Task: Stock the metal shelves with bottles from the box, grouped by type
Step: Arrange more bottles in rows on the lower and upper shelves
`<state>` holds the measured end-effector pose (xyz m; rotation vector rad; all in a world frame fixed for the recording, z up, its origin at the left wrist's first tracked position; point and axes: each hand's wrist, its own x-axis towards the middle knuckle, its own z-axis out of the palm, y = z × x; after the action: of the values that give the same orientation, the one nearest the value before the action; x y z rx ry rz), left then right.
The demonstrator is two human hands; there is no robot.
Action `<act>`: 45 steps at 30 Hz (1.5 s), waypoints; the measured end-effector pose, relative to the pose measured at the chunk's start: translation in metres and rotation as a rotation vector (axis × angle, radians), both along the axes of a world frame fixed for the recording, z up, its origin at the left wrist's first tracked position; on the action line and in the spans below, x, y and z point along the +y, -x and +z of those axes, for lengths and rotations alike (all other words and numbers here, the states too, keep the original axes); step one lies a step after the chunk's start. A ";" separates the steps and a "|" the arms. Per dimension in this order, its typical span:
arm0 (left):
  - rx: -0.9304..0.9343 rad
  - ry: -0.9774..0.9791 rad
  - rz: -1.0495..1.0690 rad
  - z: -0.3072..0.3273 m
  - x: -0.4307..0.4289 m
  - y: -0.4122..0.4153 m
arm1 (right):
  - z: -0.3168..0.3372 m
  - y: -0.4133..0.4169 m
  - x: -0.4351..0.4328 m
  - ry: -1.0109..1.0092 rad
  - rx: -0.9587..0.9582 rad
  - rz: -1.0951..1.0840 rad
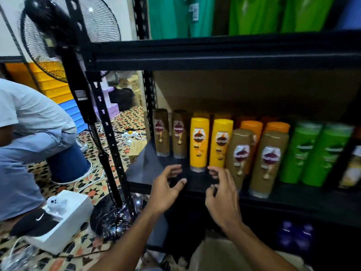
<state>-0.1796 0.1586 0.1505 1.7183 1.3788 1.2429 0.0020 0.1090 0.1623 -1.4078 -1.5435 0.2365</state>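
Both grips are empty: my left grip (168, 189) and right grip (221, 198) hover at the front of the shelf (144, 169) in the lower middle of the frame. Their fingers are spread and loosely bent, close to the feet of the two yellow bottles (199, 143). I cannot tell whether a fingertip touches either one. The row runs rightward by type: brown bottles (161, 132) set back at the left, the yellow pair, more brown ones in front of orange-capped bottles (251, 126), then green bottles (298, 153). All stand cap-down on narrow feet, so I judge them easy to topple. They look like glossy plastic, probably slick, stiff enough to squeeze lightly, and fairly heavy if full. I would wrap each round the labelled middle, not the tapered end. At the bottom centre, between the forearms, a tan patch is probably the box (218, 257); its contents are out of sight.
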 end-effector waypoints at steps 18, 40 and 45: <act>0.014 -0.003 -0.068 -0.015 -0.008 -0.160 | -0.021 -0.139 -0.007 0.141 0.259 -0.306; 0.082 0.005 -0.106 -0.019 0.002 -0.083 | -0.019 -0.097 0.006 0.291 0.251 -0.011; 0.083 -0.021 -0.047 -0.021 0.011 -0.028 | -0.024 -0.043 0.023 0.317 0.241 0.108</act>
<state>-0.1518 0.1698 0.1299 1.8253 1.3685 1.1761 0.0455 0.1322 0.1381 -1.4763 -1.4244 0.7163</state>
